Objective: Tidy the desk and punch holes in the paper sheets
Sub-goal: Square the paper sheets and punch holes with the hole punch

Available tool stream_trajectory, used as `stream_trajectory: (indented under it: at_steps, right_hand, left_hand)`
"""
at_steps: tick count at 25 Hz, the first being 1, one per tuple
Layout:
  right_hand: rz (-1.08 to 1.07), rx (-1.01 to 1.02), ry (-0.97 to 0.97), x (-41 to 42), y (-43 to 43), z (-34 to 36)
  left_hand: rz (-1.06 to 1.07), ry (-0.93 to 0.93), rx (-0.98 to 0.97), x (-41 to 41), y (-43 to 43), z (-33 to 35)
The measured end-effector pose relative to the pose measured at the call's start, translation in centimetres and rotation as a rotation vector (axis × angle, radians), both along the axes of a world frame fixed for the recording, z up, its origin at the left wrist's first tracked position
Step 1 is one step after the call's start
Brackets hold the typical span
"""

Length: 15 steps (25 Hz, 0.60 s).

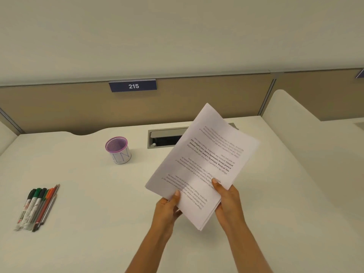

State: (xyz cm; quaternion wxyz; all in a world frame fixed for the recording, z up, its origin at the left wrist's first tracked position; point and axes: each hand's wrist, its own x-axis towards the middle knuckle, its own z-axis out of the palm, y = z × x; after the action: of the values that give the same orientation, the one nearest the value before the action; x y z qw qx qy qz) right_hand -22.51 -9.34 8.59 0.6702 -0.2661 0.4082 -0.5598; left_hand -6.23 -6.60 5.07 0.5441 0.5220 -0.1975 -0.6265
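I am holding the stack of paper sheets (202, 166) with both hands, right of centre in the frame, lifted clear of the tabletop (88, 194). The stack is tilting, with its far corner pointing toward the upper right; the printed text is facing up and running upside down from my view.

My left hand (167, 209) is gripping the stack's lower left edge, thumb lying on top and fingers curling underneath. My right hand (228, 200) is gripping the lower right edge in the same way, thumb pressing on the printed face. The sheet edges at the nearest corner are fanning out slightly.

A purple mesh pen cup (118, 149) with a white paper band is standing upright left of the stack, well apart from it. A row of markers and pens (37, 207) is lying side by side in the lower left of the frame, touching one another.

A grey cable slot (165, 137) is sitting in the tabletop behind the stack, partly hidden by it. A blue plate reading 215 (133, 86) is hanging on the partition in the upper middle.
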Motion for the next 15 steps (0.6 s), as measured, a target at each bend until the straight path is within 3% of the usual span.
stream_trajectory:
  at_steps: [3, 6, 10, 15]
  right_hand:
    - [-0.022, -0.02, 0.155, -1.2, -0.7, 0.5]
    - [0.045, -0.08, 0.276, -3.7, -1.2, 1.2]
    - [0.183, -0.125, 0.394, -5.7, -1.3, 1.7]
    - [0.215, -0.133, 0.424, -5.8, -1.2, 0.6]
  left_hand:
    - [-0.02, 0.007, -0.008, 1.0, 0.7, -0.1]
    - [-0.024, -0.122, -0.099, 4.8, -0.3, 1.5]
    - [-0.287, -0.322, -0.221, 6.6, -2.3, 5.6]
    - [-0.279, -0.284, -0.322, 4.2, -2.7, 6.2]
